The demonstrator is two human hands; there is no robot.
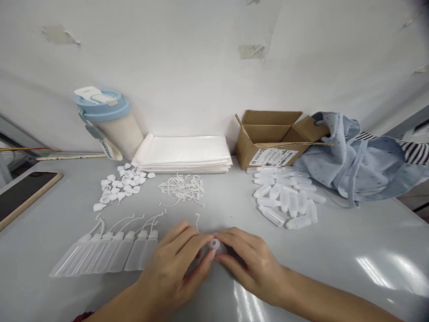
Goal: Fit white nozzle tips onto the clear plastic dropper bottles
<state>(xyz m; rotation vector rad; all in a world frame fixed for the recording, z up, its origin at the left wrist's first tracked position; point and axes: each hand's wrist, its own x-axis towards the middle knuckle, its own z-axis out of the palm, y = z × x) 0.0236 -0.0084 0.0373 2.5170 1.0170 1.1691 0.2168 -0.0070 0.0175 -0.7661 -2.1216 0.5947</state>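
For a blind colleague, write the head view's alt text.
Left hand and right hand grip a translucent bottle at a gray table. White caps, thin straps and strapped bottles lie left; loose bottles lie right, near an open carton.

Bright, diffuse light from above; grey table (pixel 338 241) w/ white glare streaks at lower ctr. & R — shadows soft, faint; wide-angle stretch at edges, top R corner dark, blurry.

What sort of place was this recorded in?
Likely an assembly workstation, perhaps in a workshop: loose plastic bottles, white caps and thin white straps lie in separate piles.
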